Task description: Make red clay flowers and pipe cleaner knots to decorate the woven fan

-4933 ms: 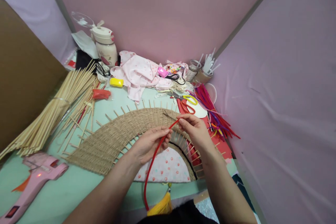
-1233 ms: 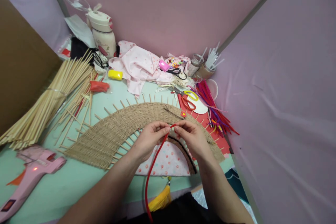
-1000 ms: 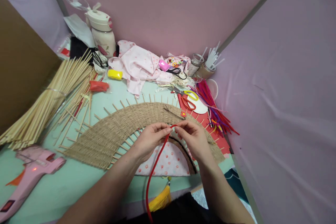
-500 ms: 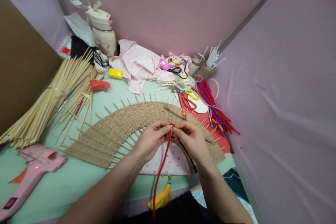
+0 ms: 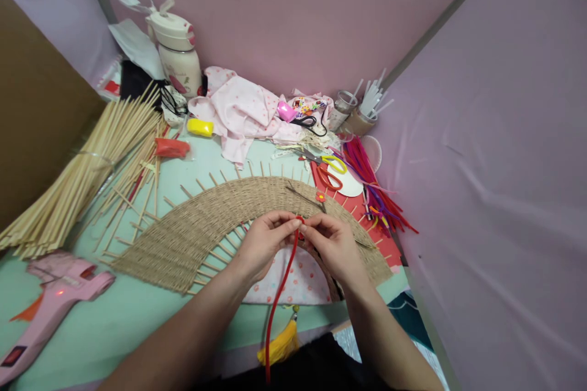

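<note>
Between my two hands is a red pipe cleaner [image 5: 281, 293], its upper end bent into a small loop at the fingertips and its long tail hanging down toward my lap. My left hand [image 5: 269, 241] pinches the loop from one side. From the other side, my right hand [image 5: 331, 241] pinches it with thumb and forefinger. Below and behind them lies a woven fan-shaped panel [image 5: 229, 208] with thin sticks poking out along both edges. A small red flower with a yellow middle [image 5: 320, 197] sits on the panel near a dark twig. A yellow tassel [image 5: 280, 342] hangs at the panel's lower middle.
On the left are a pink hot glue gun [image 5: 55, 305] with a lit orange light and a bundle of wooden sticks [image 5: 77, 177]. Scissors [image 5: 332, 171] and loose pipe cleaners [image 5: 371, 186] lie to the right. A bottle [image 5: 178, 55] and pink cloth [image 5: 250, 107] stand behind.
The red loop at my fingertips looks slightly more closed, and the tail has shifted a little. Both hands keep their pinch in nearly the same place. The view has moved slightly.
</note>
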A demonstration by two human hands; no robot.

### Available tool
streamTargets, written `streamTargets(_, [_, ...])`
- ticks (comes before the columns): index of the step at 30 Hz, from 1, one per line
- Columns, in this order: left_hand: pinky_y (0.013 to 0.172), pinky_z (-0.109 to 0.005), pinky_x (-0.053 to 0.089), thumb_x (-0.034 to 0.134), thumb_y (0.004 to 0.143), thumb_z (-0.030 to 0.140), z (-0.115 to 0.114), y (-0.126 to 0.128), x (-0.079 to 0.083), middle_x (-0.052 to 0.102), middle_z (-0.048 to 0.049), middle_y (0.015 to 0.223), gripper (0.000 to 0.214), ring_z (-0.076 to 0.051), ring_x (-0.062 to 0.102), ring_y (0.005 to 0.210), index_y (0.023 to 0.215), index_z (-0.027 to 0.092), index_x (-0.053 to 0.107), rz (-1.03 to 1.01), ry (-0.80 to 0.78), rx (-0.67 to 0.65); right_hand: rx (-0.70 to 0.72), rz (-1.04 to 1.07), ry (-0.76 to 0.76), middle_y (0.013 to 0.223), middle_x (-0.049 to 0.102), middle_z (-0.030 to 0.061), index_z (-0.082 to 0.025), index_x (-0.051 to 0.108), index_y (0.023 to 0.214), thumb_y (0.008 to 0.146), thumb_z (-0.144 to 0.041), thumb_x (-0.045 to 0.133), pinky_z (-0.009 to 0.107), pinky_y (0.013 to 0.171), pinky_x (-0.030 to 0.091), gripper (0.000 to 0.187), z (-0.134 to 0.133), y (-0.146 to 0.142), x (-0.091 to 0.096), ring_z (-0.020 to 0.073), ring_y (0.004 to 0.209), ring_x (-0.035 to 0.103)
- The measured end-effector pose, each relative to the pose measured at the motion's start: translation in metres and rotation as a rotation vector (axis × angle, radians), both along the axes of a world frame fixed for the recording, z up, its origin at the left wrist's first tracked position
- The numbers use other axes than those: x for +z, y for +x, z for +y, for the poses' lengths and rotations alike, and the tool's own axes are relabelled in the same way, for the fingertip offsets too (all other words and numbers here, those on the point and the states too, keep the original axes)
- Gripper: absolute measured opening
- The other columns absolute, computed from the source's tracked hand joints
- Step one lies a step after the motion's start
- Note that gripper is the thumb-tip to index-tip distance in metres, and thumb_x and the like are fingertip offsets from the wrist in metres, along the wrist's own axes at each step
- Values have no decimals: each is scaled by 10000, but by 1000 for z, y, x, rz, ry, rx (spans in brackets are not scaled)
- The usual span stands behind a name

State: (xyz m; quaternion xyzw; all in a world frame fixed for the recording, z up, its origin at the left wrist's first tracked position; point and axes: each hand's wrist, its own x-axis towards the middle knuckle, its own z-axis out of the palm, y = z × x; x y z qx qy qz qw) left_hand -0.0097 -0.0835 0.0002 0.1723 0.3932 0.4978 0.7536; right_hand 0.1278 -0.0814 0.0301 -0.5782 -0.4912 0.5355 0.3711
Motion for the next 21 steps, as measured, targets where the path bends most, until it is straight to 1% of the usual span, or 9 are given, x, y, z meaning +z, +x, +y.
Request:
streamTargets(4, [688, -248, 480, 836, 623, 330, -1, 2, -1, 658, -11, 735, 288, -110, 600, 686, 767, 136, 679, 30, 27, -31, -17, 15, -13, 560, 612, -18, -169, 687, 713, 695, -372, 748, 223, 499, 453, 213, 4, 5, 2, 99, 495, 530])
streamTargets(7, [692, -234, 460, 832, 629, 308, -2, 2, -3, 653, -6, 735, 262, -100, 590, 692, 764, 139, 684, 42, 7, -69, -33, 23, 2, 552, 615, -15, -167, 690, 723, 680, -373, 757, 232, 499, 467, 222, 7, 10, 0, 106, 492, 542])
streamTargets(12, [664, -228, 425, 818, 642, 319, -1, 3, -2, 649, -10, 729, 240, -93, 561, 673, 747, 140, 697, 62, 28, -104, -40, 55, 31, 588, 617, -16, -174, 666, 722, 709, -349, 738, 225, 509, 463, 190, 7, 10, -7, 96, 499, 535])
streamTargets(15, [655, -230, 408, 809, 648, 320, -1, 2, -1, 650, -18, 734, 232, -92, 543, 663, 740, 136, 700, 60, 49, -135, -57, 53, 50, 579, 578, -29, -177, 643, 718, 745, -333, 704, 210, 512, 440, 169, 6, 5, -5, 90, 517, 511])
streamTargets(18, [650, -235, 399, 808, 640, 318, -1, 2, 0, 631, -9, 720, 232, -90, 524, 650, 735, 140, 694, 60, 33, -130, -74, 40, 74, 588, 548, -38, -182, 623, 725, 769, -329, 678, 204, 511, 418, 162, 5, 2, -3, 87, 526, 480])
streamTargets(21, [622, -238, 377, 800, 642, 314, -2, 1, -1, 605, -1, 697, 218, -89, 496, 626, 725, 145, 691, 78, 54, -140, -69, 5, 117, 620, 549, -37, -190, 611, 739, 791, -331, 658, 213, 535, 419, 158, 2, 1, -7, 93, 547, 477])
